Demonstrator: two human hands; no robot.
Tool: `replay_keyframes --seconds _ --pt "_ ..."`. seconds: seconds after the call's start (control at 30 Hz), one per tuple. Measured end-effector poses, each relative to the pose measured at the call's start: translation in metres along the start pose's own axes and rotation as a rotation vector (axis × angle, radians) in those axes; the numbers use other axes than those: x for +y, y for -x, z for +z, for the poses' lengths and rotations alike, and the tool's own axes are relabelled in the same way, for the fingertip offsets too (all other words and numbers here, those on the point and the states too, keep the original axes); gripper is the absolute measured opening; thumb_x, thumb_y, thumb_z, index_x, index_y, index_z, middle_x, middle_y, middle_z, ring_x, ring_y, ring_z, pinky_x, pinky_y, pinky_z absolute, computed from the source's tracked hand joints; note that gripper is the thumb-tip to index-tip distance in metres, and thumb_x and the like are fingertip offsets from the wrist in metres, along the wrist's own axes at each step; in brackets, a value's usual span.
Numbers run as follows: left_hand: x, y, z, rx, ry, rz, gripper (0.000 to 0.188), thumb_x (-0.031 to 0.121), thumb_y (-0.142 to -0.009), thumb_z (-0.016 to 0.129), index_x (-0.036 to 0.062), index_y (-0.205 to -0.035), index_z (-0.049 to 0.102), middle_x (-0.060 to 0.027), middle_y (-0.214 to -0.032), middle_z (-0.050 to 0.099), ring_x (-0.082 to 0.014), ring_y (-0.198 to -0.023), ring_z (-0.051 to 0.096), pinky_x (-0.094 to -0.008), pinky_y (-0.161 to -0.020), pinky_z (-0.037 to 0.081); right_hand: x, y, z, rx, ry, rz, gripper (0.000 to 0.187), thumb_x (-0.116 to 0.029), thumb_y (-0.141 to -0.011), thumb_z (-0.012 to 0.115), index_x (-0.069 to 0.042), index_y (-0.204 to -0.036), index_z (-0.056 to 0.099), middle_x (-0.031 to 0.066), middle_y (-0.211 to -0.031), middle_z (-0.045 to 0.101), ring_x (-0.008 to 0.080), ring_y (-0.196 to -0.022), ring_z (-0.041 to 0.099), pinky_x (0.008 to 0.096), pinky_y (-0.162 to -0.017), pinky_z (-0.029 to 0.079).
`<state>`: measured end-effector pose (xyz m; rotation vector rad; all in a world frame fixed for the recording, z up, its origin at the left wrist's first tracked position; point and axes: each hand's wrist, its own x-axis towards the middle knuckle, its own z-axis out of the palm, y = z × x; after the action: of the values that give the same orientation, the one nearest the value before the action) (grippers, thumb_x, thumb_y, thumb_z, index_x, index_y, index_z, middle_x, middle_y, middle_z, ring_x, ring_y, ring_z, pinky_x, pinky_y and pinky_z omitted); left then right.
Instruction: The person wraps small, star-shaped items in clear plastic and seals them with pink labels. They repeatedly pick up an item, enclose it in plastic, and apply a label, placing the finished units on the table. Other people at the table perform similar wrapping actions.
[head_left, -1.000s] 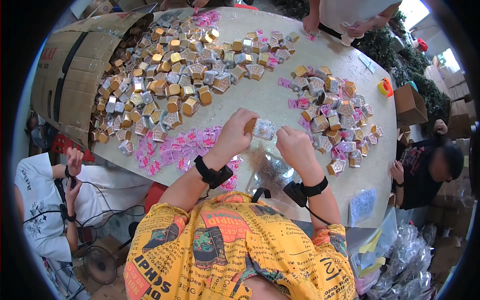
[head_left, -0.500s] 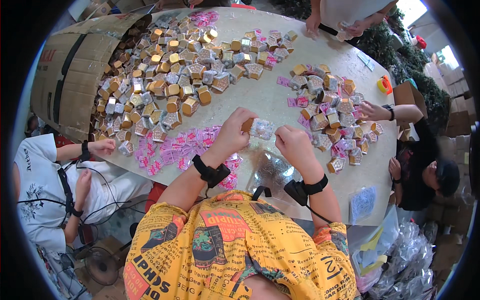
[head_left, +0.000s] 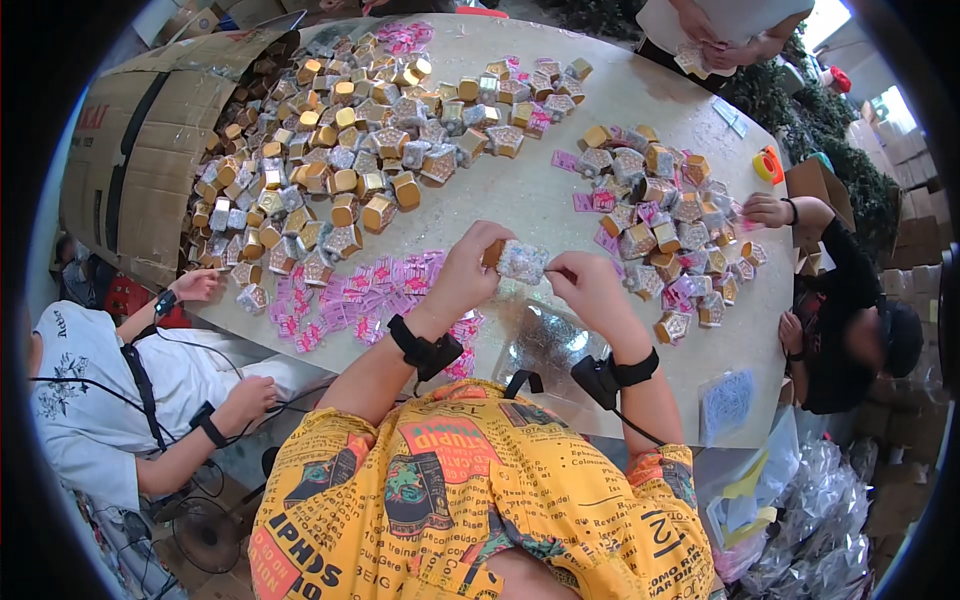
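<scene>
Over the near middle of the table, my left hand (head_left: 466,272) is closed round a small ornament (head_left: 523,262) with a glittery white face and a golden-brown side. My right hand (head_left: 590,288) is pinched at the ornament's right end; whatever lies between those fingertips is too small to make out. Below my hands lies a stack of clear plastic bags (head_left: 545,342). Pink printed cards (head_left: 370,290) are spread beside my left forearm. A large heap of gold and white house-shaped ornaments (head_left: 345,180) lies beyond them.
A tipped cardboard box (head_left: 130,150) opens onto the heap at left. Another ornament pile (head_left: 655,215) mixed with pink cards lies at right, near an orange tape roll (head_left: 768,167). A packet of white strands (head_left: 727,408) sits at the near right edge. Co-workers' hands surround the table.
My right hand has shifted slightly left, its fingertips now at the ornament's end. My left hand stays nearly in place. Co-workers at left, right and far side have moved their hands.
</scene>
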<state>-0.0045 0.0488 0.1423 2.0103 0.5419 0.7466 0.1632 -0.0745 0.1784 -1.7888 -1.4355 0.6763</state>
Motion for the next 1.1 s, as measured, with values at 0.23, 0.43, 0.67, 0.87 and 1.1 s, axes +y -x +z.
replay_keyframes --seconds 0.23,0.43,0.67,0.87,1.1 --pt "-0.003 0.007 0.002 -0.081 0.129 -0.146 0.042 -0.006 -0.058 0.052 0.0009 -0.100 0.055 -0.0130 -0.096 0.056 -0.0277 -0.097 0.056 -0.0325 -0.086 0.043 0.016 0.006 -0.005 -0.144 -0.594 0.294 0.012 -0.009 -0.080 0.067 0.001 -0.074 0.064 0.0025 -0.061 0.060 0.0066 -0.051 0.052 0.0209 -0.046 0.040" --pt "-0.005 0.012 0.015 -0.110 0.108 -0.106 0.042 -0.008 -0.059 0.051 0.0015 -0.100 0.056 -0.0139 -0.095 0.057 -0.0301 -0.094 0.057 -0.0336 -0.085 0.044 0.042 0.015 0.017 -0.229 -0.815 0.373 0.015 -0.010 -0.078 0.069 -0.002 -0.068 0.061 0.0035 -0.057 0.059 0.0070 -0.046 0.051 0.0196 -0.043 0.037" --pt "-0.022 0.017 0.022 -0.209 0.045 -0.090 0.044 0.003 -0.064 0.060 0.0040 -0.108 0.056 -0.0134 -0.099 0.056 -0.0280 -0.096 0.056 -0.0342 -0.085 0.044 0.054 0.020 0.017 -0.240 -0.787 0.422 0.018 -0.013 -0.080 0.068 -0.003 -0.067 0.060 0.0026 -0.058 0.058 0.0078 -0.049 0.051 0.0210 -0.045 0.038" --pt "-0.067 0.027 0.014 -0.344 -0.246 -0.328 0.055 0.012 -0.068 0.066 0.0064 -0.121 0.053 -0.0171 -0.105 0.054 -0.0305 -0.103 0.053 -0.0367 -0.088 0.044 0.086 0.016 -0.074 0.389 -0.200 0.402 0.016 -0.014 -0.076 0.065 0.001 -0.071 0.065 0.0038 -0.062 0.060 0.0087 -0.057 0.054 0.0252 -0.053 0.041" --pt "-0.127 0.046 0.024 -0.382 -0.753 -0.318 0.047 0.012 -0.066 0.070 0.0047 -0.110 0.055 -0.0184 -0.110 0.053 -0.0361 -0.104 0.053 -0.0429 -0.088 0.045 0.101 0.051 -0.046 0.235 0.600 0.164 0.040 -0.018 -0.076 0.066 -0.002 -0.110 0.052 0.0182 -0.102 0.061 0.0372 -0.092 0.059 0.0472 -0.076 0.048"
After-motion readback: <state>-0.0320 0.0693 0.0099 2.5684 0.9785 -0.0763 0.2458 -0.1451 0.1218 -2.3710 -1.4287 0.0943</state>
